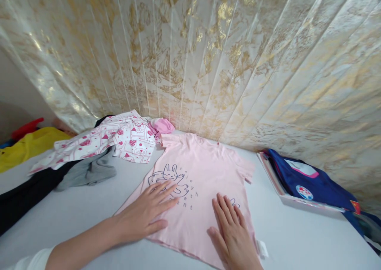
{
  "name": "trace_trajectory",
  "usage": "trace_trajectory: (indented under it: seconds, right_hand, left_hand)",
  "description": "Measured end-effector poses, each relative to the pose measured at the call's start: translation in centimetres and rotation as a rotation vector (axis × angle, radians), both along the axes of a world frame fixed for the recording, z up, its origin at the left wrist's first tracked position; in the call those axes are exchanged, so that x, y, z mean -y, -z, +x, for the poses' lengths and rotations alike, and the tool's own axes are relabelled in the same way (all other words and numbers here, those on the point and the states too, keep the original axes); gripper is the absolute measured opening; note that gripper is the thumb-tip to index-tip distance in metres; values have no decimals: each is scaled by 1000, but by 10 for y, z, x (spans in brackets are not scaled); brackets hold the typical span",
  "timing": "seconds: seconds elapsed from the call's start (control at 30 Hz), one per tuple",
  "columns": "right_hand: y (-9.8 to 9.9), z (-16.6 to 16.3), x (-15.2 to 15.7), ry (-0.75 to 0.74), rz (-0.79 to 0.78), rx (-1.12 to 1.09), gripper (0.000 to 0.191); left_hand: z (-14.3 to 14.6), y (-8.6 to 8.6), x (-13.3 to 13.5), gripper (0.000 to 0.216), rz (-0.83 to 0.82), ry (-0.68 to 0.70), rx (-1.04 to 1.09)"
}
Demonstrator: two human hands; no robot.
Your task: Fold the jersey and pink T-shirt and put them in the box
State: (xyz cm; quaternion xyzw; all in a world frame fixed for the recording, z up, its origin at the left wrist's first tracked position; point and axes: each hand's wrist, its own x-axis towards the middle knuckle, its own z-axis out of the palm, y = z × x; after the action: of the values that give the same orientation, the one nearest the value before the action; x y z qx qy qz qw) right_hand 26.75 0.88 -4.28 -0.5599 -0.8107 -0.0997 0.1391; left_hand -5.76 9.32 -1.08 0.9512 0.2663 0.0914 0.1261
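Note:
A pink short-sleeved T-shirt [205, 163] lies spread out on the pale surface, its neckline toward the curtain. It bears a dark outline print of a rabbit and scattered letters. My left hand [149, 206] rests flat on its left part, fingers spread over the lower edge of the rabbit print. Flat on the lower right of the shirt is my right hand [230, 230], fingers stretched out, partly covering a second small print. A white tag [262, 249] sticks out at the shirt's right side seam.
At the left lie a white garment with red prints [131, 137], a grey cloth [89, 171], black fabric [26, 194] and a yellow garment [32, 145]. Folded navy clothing [315, 179] sits in a shallow box [309, 206] at the right. A gold-patterned curtain [190, 56] hangs behind.

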Motion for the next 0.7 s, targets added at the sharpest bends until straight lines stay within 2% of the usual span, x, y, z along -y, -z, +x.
trace_trajectory:
  seconds: [0.1,0.2,0.27,0.37,0.5,0.6,0.7]
  right_hand:
    - [-9,-11,5,-124,2,-138,62]
    - [-16,-35,12,-309,-84,-314,43]
    - [-17,-49,14,-353,-129,-404,27]
    - [-12,-58,15,-338,-124,-476,8]
    - [-9,-56,13,-378,-64,-525,17]
    - [-12,-54,13,-411,-56,-518,16]
    - [-15,-56,14,-415,-25,-459,17]
  left_hand:
    - [7,-11,18,43,-99,161,101]
    - [17,-14,32,16,-164,108,196]
    - [22,-11,35,3,-177,52,245]
    - [24,-5,34,6,-175,32,274]
    - [21,-6,34,15,-140,103,300]
    - [19,-10,35,13,-85,196,256]
    - [19,-11,37,12,-37,209,197]
